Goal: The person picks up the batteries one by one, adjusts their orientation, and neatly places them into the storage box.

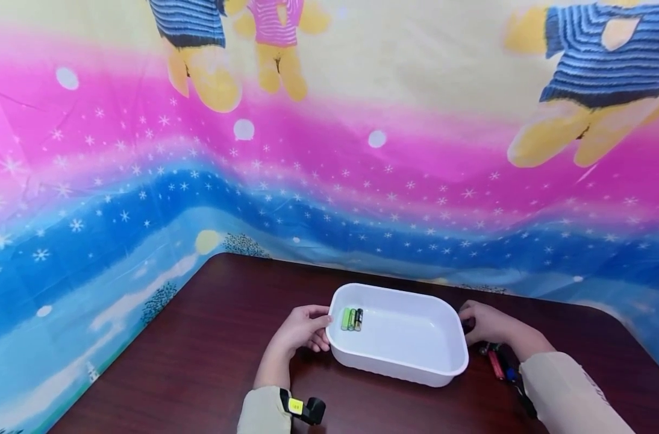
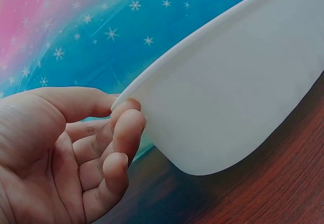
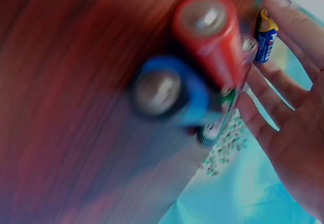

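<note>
My left hand pinches the left rim of a white plastic tray between thumb and fingers; the left wrist view shows this grip on the tray wall closely. Inside the tray, at its left end, several small batteries lie side by side, green and black ones. My right hand is just beyond the tray's right end. In the right wrist view, its thumb and fingers hold a small blue and yellow battery, partly covered by the thumb.
On the dark wooden table, more loose batteries lie by my right wrist, including a red one and a blue one. A printed cloth hangs behind the table and along its left side. A black strap device sits on my left wrist.
</note>
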### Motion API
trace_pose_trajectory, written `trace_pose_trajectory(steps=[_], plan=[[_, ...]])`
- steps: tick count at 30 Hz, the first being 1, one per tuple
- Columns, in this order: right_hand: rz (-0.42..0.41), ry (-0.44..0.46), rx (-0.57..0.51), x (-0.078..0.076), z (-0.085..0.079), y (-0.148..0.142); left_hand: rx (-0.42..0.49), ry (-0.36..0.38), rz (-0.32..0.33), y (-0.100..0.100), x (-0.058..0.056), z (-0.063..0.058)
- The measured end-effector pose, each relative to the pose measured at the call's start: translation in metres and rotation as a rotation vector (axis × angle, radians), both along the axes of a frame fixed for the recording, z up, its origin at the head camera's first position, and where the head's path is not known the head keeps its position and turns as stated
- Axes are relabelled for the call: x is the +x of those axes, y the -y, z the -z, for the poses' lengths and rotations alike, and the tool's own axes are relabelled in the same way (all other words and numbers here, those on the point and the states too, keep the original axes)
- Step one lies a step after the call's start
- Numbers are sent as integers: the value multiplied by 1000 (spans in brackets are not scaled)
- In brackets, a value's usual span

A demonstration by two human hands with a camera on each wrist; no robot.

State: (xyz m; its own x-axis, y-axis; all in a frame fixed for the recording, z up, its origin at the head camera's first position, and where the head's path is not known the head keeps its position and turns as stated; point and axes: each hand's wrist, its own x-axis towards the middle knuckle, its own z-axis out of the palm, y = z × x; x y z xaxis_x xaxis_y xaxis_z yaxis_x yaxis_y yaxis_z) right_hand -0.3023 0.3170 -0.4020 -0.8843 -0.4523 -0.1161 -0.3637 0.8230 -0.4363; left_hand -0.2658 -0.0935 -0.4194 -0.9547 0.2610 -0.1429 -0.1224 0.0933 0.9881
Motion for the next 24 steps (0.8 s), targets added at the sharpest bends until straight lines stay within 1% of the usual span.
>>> trace_pose_trajectory(steps=[7,11,13,16,18,20,24], plan=[[129,35,3,14,-5,-9,10,-3,7,0,0,0],[165,23,42,16,-5,-11,11,1,10,-1,1,0],[172,8,73,15,-5,-10,13,2,12,0,1,0],[176,5,90,15,-6,-9,16,1,16,-1,2,0],[189,21,66,15,-7,-8,17,2,19,-1,2,0],[203,42,6,15,-7,-7,19,3,18,-1,2,0],[219,67,-177,12,-4,-7,20,-3,18,0,1,-1]])
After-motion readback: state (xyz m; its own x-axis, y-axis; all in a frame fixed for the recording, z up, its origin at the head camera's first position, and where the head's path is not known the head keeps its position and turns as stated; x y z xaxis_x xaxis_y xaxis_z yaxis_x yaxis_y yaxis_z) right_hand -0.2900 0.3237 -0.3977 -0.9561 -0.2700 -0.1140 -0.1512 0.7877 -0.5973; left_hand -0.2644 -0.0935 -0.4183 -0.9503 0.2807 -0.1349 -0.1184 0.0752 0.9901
